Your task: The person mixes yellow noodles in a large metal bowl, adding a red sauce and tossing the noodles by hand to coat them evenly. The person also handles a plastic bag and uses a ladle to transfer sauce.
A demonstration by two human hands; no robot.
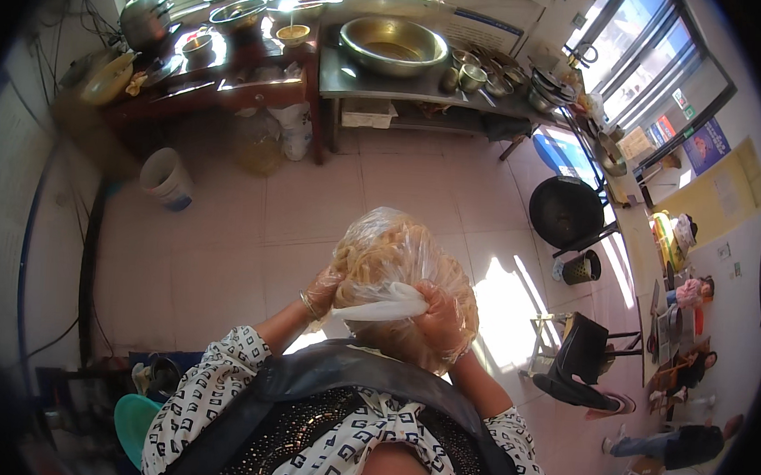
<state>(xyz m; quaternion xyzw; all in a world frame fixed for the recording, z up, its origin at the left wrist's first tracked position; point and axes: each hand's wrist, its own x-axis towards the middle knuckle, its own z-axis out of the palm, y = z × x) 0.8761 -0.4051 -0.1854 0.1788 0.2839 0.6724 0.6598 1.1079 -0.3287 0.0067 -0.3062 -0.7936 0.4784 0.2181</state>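
Note:
A large clear plastic bag [396, 255] bulges with pale brown food, perhaps noodles or strips; the film blurs its exact kind. It is held up in front of my body, above the floor. My left hand [323, 291] holds the bag's left side, its fingertips partly hidden by the film. With its fingers curled, my right hand [442, 318] grips the bag's gathered white plastic edge [376, 304], which stretches across the front of the bag. A bracelet circles my left wrist.
A steel table [389, 88] at the back bears a wide metal basin [393, 45] and several small bowls. A white bucket [165, 178] stands left on the tiled floor. To the right are a black wok [565, 213], a wastebasket [581, 268] and a black chair [579, 347]. People are farther right.

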